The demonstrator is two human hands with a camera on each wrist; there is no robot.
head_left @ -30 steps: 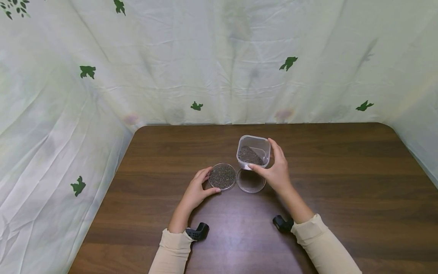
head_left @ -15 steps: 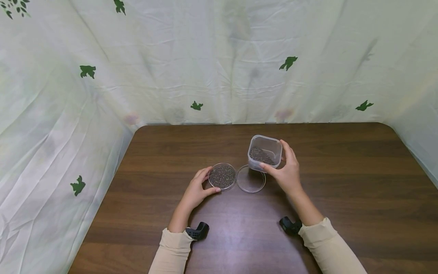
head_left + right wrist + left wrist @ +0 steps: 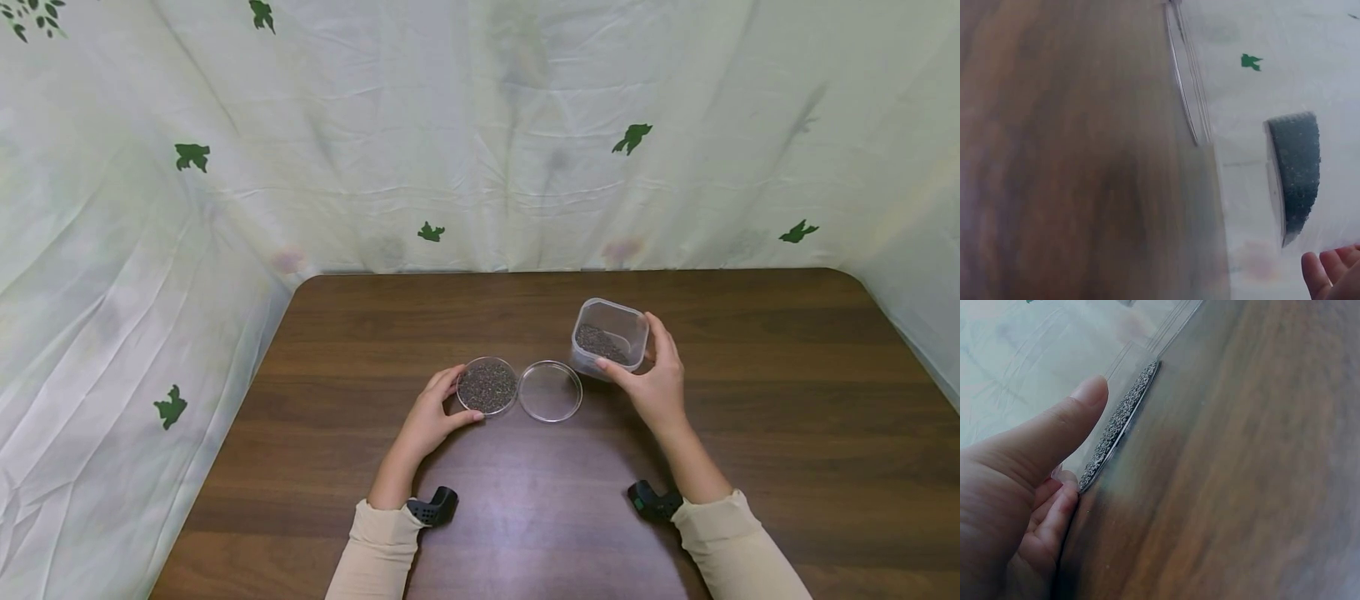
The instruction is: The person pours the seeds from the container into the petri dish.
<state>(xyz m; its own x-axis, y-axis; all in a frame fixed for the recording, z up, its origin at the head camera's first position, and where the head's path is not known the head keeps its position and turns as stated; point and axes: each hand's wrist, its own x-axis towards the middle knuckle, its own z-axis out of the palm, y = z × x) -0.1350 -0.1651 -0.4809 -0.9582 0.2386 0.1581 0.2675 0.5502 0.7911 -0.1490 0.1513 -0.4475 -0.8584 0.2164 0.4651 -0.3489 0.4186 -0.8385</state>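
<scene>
Cream cloth sleeves enter from seven and five o'clock, cuffs bunched beside black wrist cameras. Below spreads a smooth, wood-grained table. The left hand, at eight o'clock of a round, clear dish, pinches its rim, thumb on the near edge, fingers on the far one. The dish rests on the table, covered inside with coarse, dark-grey granules. Just beside it, at three o'clock, lies a transparent second dish. At that one's two o'clock the right hand grips a translucent, round-cornered plastic tub above the table, thumb on the near wall, fingertips by the far corner. More granules bank toward the tub's nine o'clock side. Farthest, at twelve, hangs a pale, creased curtain with green shapes.
</scene>
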